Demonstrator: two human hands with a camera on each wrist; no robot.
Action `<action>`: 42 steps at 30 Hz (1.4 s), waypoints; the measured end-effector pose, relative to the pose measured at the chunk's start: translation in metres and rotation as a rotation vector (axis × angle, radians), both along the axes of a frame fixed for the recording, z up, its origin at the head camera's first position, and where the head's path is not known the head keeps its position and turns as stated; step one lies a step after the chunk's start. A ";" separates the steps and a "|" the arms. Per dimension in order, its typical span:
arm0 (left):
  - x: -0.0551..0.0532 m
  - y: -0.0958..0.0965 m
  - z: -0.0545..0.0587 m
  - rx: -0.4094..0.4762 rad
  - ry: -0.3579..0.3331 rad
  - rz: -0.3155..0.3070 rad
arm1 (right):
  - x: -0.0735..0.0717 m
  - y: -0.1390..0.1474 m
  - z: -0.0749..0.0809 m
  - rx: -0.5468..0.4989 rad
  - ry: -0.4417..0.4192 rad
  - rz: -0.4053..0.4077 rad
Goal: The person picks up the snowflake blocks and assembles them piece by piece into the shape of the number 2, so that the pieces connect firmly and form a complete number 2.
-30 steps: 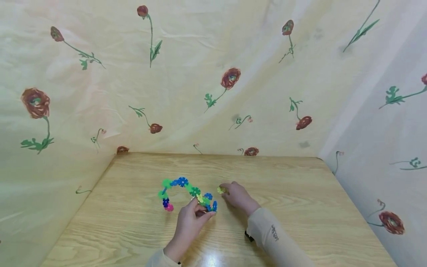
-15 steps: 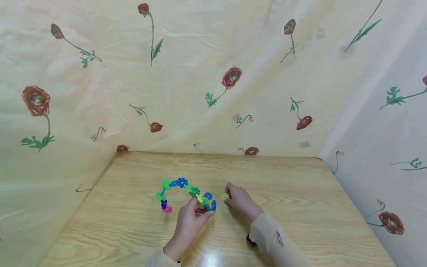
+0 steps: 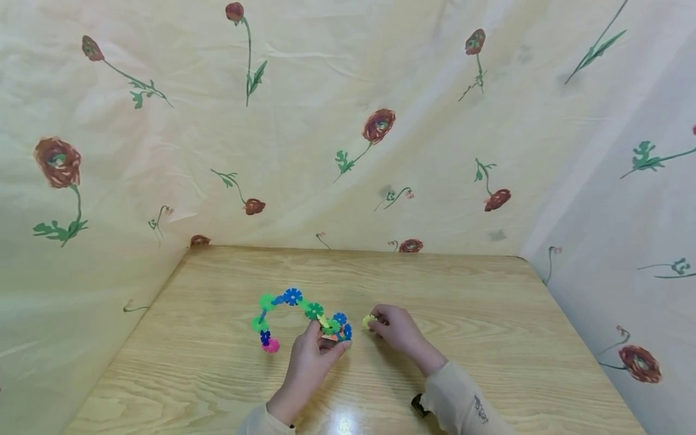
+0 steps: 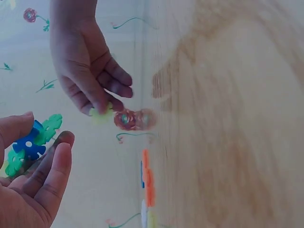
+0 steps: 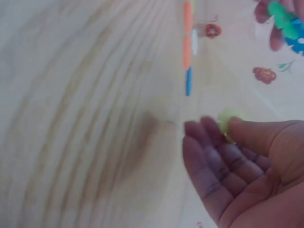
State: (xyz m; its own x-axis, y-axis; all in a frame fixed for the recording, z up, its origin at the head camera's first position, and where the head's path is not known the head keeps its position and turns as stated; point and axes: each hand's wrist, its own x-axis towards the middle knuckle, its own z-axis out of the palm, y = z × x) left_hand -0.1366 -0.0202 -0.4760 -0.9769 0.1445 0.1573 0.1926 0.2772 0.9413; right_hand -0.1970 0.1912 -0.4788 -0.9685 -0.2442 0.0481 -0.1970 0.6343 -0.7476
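Here, a cloth (image 3: 304,121) printed with red flowers rises along the far, left and right sides of a wood-grained table (image 3: 462,290). Pale sleeves (image 3: 462,402) show at the near side. The left hand (image 3: 311,361) grips the right part of a chain (image 3: 313,311) of plastic discs, its thumb and fingers closed on it, over the middle of the table. From this grip the chain curves to the left in green and blue, ending in a pink disc (image 3: 270,345); whether it touches the table cannot be told. The right hand (image 3: 401,331), to the right of the chain and apart from it, pinches a yellow disc (image 3: 369,321) between thumb and fingertips. Orange discs (image 4: 149,187) appear edge-on in the left wrist view, their connection unclear.
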 end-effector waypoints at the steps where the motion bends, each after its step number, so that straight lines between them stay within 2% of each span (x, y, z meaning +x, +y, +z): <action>1: 0.000 0.000 0.000 0.007 0.001 -0.003 | 0.002 0.001 0.002 -0.038 -0.015 0.009; 5: 0.001 0.001 0.001 0.021 -0.004 -0.009 | 0.011 0.003 0.012 -0.158 -0.040 0.064; 11: 0.003 0.002 0.002 0.026 -0.042 -0.005 | 0.022 0.004 0.024 -0.239 -0.025 0.164; 14: 0.004 0.002 0.002 0.032 -0.038 -0.012 | 0.026 0.004 0.030 -0.252 -0.015 0.208; 21: 0.003 0.003 0.000 0.045 0.025 -0.037 | 0.034 0.001 0.040 -0.194 0.031 0.222; 27: 0.004 0.003 -0.001 0.039 0.024 -0.064 | 0.036 0.000 0.044 -0.165 0.067 0.223; 35: 0.003 0.002 0.000 0.001 0.019 -0.083 | 0.036 0.000 0.047 -0.114 0.068 0.250; 38: 0.002 0.003 -0.001 -0.007 0.019 -0.093 | 0.036 -0.001 0.047 -0.094 0.094 0.258; 42: 0.001 0.003 -0.002 -0.005 0.018 -0.107 | 0.036 -0.003 0.047 -0.069 0.172 0.268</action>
